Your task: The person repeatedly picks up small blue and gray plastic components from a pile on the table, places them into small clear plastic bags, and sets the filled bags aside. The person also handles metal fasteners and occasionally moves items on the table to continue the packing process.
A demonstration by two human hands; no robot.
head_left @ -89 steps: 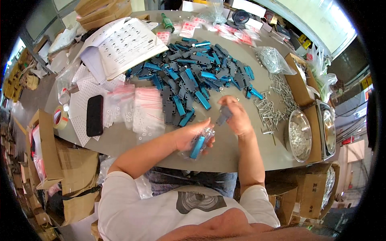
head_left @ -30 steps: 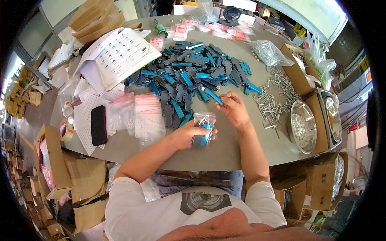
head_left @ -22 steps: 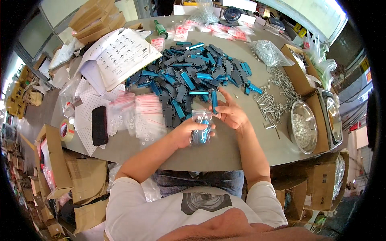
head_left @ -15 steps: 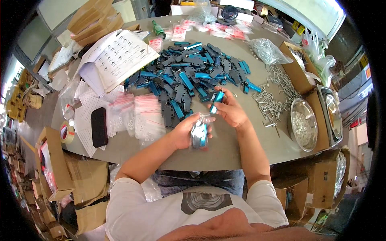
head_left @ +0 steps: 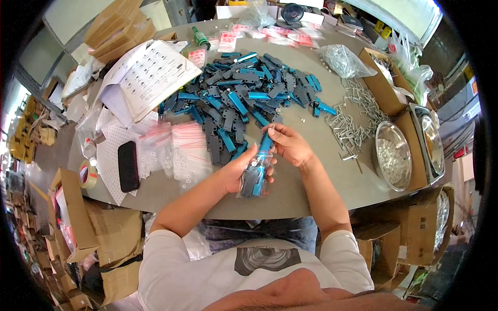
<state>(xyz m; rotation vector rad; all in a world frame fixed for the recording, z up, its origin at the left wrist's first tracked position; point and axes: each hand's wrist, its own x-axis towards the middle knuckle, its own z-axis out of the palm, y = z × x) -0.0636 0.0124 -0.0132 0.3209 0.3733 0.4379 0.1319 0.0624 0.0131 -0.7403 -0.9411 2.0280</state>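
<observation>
Two hands, both in use, above the near middle of the tabletop [head_left: 321, 181]. Left hand [head_left: 237, 172]: partly curled, thumb raised toward the far side, grasping one small clear bag [head_left: 252, 184]; fingertips show past the bag's right edge. Contents of the bag: dark grey and blue pieces, standing lengthwise; exact count cannot be told through the film. Right hand [head_left: 293, 146]: fingers bent, thumb pressing, grasping one blue piece [head_left: 266, 142] by its far part. Near end of this piece: at the bag's mouth; how far it reaches inside cannot be told. Hands close together, the bag and the held piece between them.

One large pile of blue and dark grey pieces [head_left: 249, 90]: far of both hands, center of the tabletop, its near edge just beyond the left hand.

One batch of flat clear bags with red lines [head_left: 193, 147]: left of the left hand, overlapping. One dark phone [head_left: 128, 166]: farther left, on a white dotted sheet [head_left: 110, 150]. One tape roll [head_left: 87, 174]: left of the phone.

Many bent metal rods [head_left: 358, 116]: loose, right of the right hand. One metal bowl [head_left: 392, 130], holding small white parts: near right, beside a cardboard box.
</observation>
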